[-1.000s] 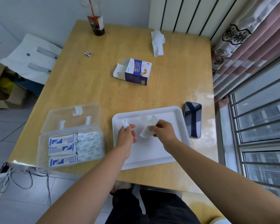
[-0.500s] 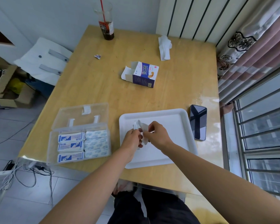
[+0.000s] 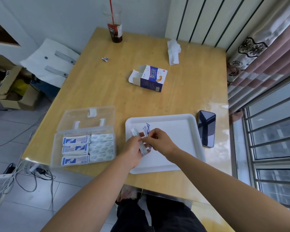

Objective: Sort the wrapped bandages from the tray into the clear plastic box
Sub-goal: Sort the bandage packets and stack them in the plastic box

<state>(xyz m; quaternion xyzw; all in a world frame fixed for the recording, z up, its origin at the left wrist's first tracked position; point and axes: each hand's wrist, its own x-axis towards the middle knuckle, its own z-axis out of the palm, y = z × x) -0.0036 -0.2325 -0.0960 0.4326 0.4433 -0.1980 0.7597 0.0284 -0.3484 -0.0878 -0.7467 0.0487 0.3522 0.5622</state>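
Observation:
Over the left part of the white tray (image 3: 182, 131), my left hand (image 3: 132, 150) and my right hand (image 3: 159, 139) meet and together hold a small bunch of wrapped bandages (image 3: 145, 131). White and blue wrapper ends stick up above my fingers and another white end hangs below at the palm. The clear plastic box (image 3: 84, 146) lies open to the left of the tray, its lid folded back. Inside it, blue-printed bandage packs sit in the left column and pale patterned ones in the right column.
A dark phone (image 3: 206, 128) lies right of the tray. An opened bandage carton (image 3: 150, 77) sits mid-table, with a crumpled tissue (image 3: 173, 51), a small wrapper scrap (image 3: 105, 59) and a drink cup with a straw (image 3: 114, 24) farther back. Cables lie on the floor at left.
My hands were apart, each holding a bandage; they have come together over the tray's left part and now hold the bandages as one bunch.

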